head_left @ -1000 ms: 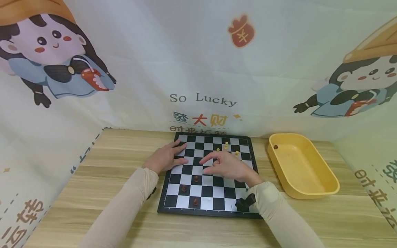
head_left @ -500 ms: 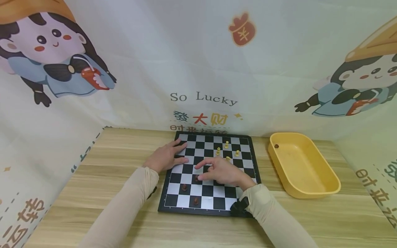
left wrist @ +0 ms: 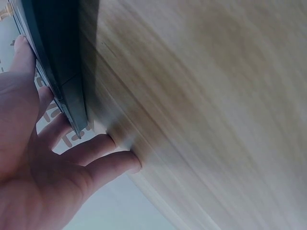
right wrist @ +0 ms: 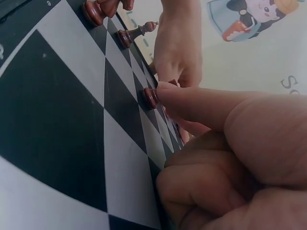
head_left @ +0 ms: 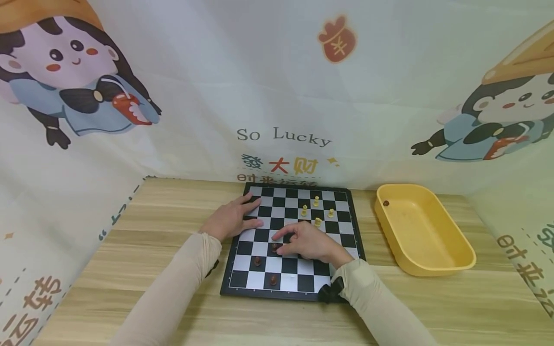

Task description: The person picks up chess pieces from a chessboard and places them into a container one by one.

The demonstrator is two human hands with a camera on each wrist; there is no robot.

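A black-and-white chessboard [head_left: 297, 283] lies on the table. My left hand [head_left: 226, 220] rests at its left edge, fingers spread; the left wrist view shows the palm [left wrist: 33, 167] beside the board's dark side [left wrist: 62, 62]. My right hand [head_left: 309, 242] is low over the middle, its thumb and index finger at either side of a dark red chess piece [head_left: 274, 247] standing on the board. The thumb [right wrist: 201, 103] overlaps that chess piece [right wrist: 151, 97] in the right wrist view, hiding its upper part; its kind is unclear. The other right fingers are curled.
Two more dark red pieces [head_left: 273, 279] stand nearer the board's front. Several yellow pieces [head_left: 316, 201] stand toward the back right. Right of the board is a yellow tray [head_left: 426, 273] with a small dark piece [head_left: 386, 203] inside. A printed cloth [head_left: 195, 96] hangs behind.
My right hand has moved down and left to the dark red piece, uncovering the yellow pieces, and its thumb and index finger have come closer around it. The left hand has stayed put.
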